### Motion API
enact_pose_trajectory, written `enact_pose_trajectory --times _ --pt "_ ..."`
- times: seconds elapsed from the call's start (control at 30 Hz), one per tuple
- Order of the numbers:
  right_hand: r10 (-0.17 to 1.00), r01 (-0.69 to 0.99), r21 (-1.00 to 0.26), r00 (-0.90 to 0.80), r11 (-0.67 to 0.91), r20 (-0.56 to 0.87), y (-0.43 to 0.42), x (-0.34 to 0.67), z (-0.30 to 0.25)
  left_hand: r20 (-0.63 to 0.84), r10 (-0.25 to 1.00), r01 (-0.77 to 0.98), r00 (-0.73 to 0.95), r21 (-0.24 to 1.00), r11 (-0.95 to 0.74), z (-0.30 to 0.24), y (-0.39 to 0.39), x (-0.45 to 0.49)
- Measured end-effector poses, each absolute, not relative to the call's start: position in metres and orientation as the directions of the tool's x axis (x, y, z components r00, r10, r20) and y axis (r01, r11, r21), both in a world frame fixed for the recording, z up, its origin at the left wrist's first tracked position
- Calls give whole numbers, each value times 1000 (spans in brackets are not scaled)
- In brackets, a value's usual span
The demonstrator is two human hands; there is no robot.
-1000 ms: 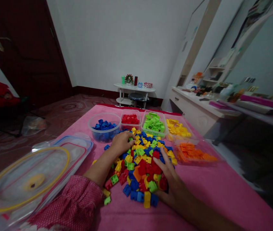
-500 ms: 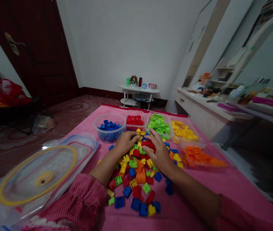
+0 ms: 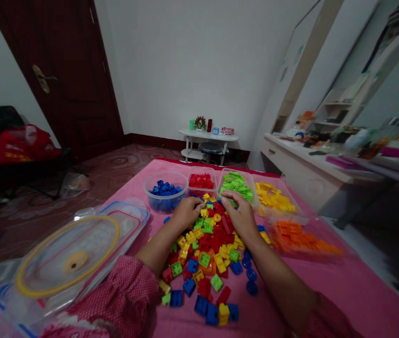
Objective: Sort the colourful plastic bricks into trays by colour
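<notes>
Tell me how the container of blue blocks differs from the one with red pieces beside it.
The round container is circular, while the rectangular container has straight sides.
The round container looks wider than the rectangular container.
The round container holds blue blocks; the rectangular container holds red pieces.
Both are see-through, uncovered and on the pink cloth.

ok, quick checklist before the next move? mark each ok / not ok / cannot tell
1. Lids off the containers: ok, stacked on the left.
2. Round tub single-colour: ok, only blue bricks show.
3. Brick pile single-colour: not ok, red, yellow, green, blue and orange mixed.
4. Hands clear of the pile: not ok, left hand and right hand are both at its far end.
5. Grip on a brick: cannot tell, fingertips too unclear.
6. No strays: not ok, blue round pieces lie by the right forearm.
</notes>
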State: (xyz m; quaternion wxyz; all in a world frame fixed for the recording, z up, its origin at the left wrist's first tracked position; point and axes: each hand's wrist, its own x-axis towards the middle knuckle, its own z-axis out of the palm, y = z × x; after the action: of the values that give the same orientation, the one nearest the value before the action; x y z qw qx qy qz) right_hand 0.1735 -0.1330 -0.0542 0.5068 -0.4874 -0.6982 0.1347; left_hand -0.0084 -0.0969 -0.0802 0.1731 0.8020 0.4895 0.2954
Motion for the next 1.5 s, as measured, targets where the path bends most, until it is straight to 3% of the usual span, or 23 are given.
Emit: enact_pose_trajectory --times 0.1,0.23,0.4,0.5,0.63,0.9,1.2,1.5 --pt "864 606 -657 -106 448 492 -139 181 -45 292 891 667 347 592 -453 -78 -97 -10" --pt "892 738 -527 -235 422 385 -145 184 -39 319 883 623 344 627 -469 -75 -98 -11" --pt "851 755 -413 -374 510 368 -149 181 -44 387 872 678 299 557 -480 -65 -103 -7" --pt "847 731 -432 -419 529 328 -149 180 -47 381 873 714 305 515 -474 -56 -109 -5" --pt "866 727 -471 -397 500 305 -147 182 -48 330 827 661 456 497 -563 -44 -114 -6" --pt "881 779 -416 -377 469 287 -150 181 -43 255 726 549 639 510 -662 -29 -117 -16" --pt "942 762 -554 -256 335 217 -139 189 -52 181 705 520 686 555 -649 -40 -109 -16" --pt "911 759 -507 -379 408 165 -141 195 -48 196 710 554 676 501 -665 -47 -106 -19"
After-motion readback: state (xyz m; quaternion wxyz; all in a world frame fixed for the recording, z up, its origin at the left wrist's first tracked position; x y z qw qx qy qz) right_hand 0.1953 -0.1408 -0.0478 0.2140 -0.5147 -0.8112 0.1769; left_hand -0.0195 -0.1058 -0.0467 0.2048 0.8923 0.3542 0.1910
